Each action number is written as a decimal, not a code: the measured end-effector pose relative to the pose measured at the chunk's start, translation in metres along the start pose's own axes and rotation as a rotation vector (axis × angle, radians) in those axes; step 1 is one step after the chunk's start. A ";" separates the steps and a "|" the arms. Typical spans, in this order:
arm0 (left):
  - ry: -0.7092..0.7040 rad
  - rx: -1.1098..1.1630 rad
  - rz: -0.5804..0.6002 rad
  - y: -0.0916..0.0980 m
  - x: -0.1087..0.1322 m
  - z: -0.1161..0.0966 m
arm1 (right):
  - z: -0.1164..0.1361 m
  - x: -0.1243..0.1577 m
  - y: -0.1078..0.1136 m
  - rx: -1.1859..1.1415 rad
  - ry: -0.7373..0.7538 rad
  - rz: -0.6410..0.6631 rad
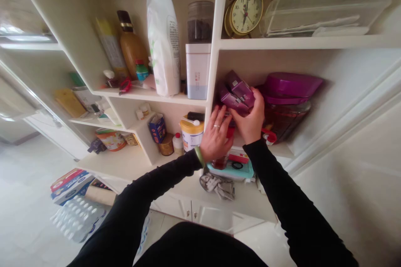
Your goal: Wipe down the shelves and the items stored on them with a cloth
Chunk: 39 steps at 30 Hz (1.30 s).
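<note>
I have a brass twin-bell alarm clock point(247, 11) at the left end of the upper right shelf point(300, 43), clear plastic box point(316, 12) just beside it. Upper middle shelf point(140, 94): brown bottle point(133, 50) toward the left end, white bag point(163, 46) upright near the front edge, white tin point(198, 71) at the right end, clear jar point(200, 23) of dark contents on top. On the surface point(125, 160) I see a yellow-lidded can point(192, 137), blue box point(157, 128) further left, grey cloth point(221, 187) near the front edge, teal tray point(233, 172) just behind. Floor point(19, 175), near the surface's left corner: pack of bottles point(77, 217), blue-and-red carton point(72, 184).
</note>
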<state>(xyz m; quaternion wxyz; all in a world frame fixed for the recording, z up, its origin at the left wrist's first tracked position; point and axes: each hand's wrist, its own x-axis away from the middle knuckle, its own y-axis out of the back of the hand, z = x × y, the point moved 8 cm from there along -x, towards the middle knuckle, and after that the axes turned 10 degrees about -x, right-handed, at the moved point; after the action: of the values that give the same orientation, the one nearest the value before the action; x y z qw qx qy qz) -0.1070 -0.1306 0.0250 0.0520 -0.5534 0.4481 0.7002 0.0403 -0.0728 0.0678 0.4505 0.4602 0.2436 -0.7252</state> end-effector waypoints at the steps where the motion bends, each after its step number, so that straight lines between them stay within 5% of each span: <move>1: -0.006 -0.029 0.010 0.001 -0.007 0.000 | -0.002 0.006 0.000 -0.005 -0.007 -0.031; 9: -0.013 -0.179 0.072 -0.003 -0.026 -0.001 | -0.009 0.022 -0.003 -0.148 -0.086 -0.104; 16: -0.022 -0.236 0.146 -0.001 -0.029 -0.002 | 0.009 0.032 0.003 -0.239 -0.161 -0.205; 28: -0.029 -0.245 0.265 0.000 -0.036 0.005 | 0.048 0.182 0.065 -0.305 -0.395 -0.536; 33: 0.000 0.013 0.191 0.014 -0.035 0.008 | 0.049 0.203 0.064 -0.302 -0.480 -0.594; 39: 0.078 0.606 0.173 0.014 0.010 -0.010 | 0.046 0.196 0.043 -0.425 -0.542 -0.628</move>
<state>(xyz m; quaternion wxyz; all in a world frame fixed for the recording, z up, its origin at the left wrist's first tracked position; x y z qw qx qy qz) -0.1112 -0.1497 0.0252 0.1378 -0.4991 0.6833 0.5148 0.0239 -0.2131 -0.0821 0.3407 0.0555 0.3881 -0.8546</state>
